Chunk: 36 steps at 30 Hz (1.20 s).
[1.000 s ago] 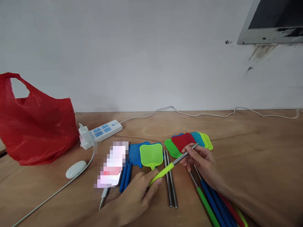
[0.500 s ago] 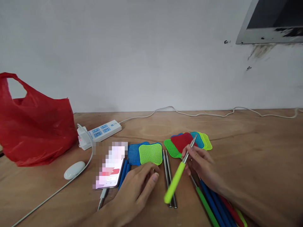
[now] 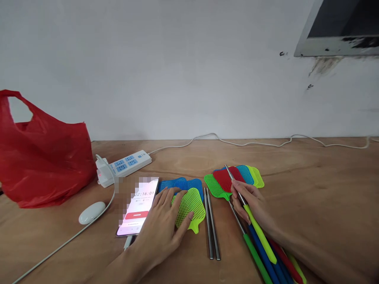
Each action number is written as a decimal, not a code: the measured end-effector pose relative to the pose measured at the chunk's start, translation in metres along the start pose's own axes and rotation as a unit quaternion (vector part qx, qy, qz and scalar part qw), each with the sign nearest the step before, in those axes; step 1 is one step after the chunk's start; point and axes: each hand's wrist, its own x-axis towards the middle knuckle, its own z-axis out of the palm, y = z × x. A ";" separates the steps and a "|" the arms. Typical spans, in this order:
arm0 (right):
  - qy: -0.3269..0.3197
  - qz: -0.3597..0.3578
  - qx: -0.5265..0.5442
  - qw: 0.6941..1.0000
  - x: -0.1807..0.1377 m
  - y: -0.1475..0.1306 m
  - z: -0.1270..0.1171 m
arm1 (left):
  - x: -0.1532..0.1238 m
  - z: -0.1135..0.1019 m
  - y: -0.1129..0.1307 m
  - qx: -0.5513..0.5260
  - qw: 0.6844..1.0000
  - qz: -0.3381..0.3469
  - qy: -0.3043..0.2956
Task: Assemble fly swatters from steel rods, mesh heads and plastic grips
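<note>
My left hand [image 3: 162, 227] lies flat with fingers spread on a lime-green swatter head [image 3: 191, 210], which rests partly over two blue swatter heads [image 3: 180, 184]. My right hand [image 3: 248, 205] is closed on a steel rod with a lime-green grip [image 3: 257, 230], its metal tip pointing up-left over a fanned pile of swatter heads [image 3: 233, 177] in green, red, blue and yellow. Under that hand lie several assembled handles [image 3: 266, 260] in green, blue and red. Two bare steel rods [image 3: 211, 230] lie between my hands.
A phone [image 3: 137, 209] with a lit screen lies left of my left hand. Behind it a white power strip [image 3: 124, 165] and its cable [image 3: 251, 142] run along the wall. A white oval device [image 3: 89, 212] and a red plastic bag [image 3: 44, 157] sit at the left.
My left hand let go of the green grip and moved onto the lime-green swatter head, tilting it. My right hand swung the rod round so its grip now points down-right.
</note>
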 end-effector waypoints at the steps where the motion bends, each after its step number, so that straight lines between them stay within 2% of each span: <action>1: -0.001 0.001 -0.001 1.000 0.000 0.000 0.000 | 0.000 0.000 0.000 -0.001 1.000 0.001 -0.007; 6: -0.005 -0.002 -0.011 1.000 0.000 -0.001 0.001 | -0.001 0.005 -0.006 -0.003 0.997 0.008 -0.072; 9: -0.005 -0.009 -0.014 1.000 0.000 0.000 0.001 | -0.002 0.005 -0.007 -0.001 0.996 0.013 -0.084; 13: -0.004 -0.009 -0.019 1.000 0.000 0.003 0.001 | 0.000 0.002 -0.007 -0.020 0.997 0.011 -0.069; 18: 0.003 -0.004 -0.024 1.000 -0.001 0.002 0.000 | 0.002 -0.004 -0.006 -0.096 0.994 -0.012 -0.059; 21: 0.001 0.014 -0.033 0.999 -0.004 -0.003 0.002 | 0.003 -0.005 -0.006 -0.138 0.990 -0.022 -0.022; 25: -0.108 0.074 -0.067 0.989 -0.009 -0.011 0.004 | 0.003 -0.002 -0.009 -0.160 0.985 -0.052 0.043; 29: -0.222 0.131 -0.084 0.963 -0.012 -0.017 0.003 | 0.003 0.001 -0.010 -0.161 0.982 -0.088 0.047; 32: -0.270 0.151 -0.079 0.948 -0.012 -0.020 0.001 | 0.003 -0.001 -0.007 -0.165 0.982 -0.083 0.040; 36: -0.303 0.163 -0.063 0.937 -0.012 -0.023 -0.001 | 0.004 -0.005 -0.004 -0.182 0.978 -0.092 0.039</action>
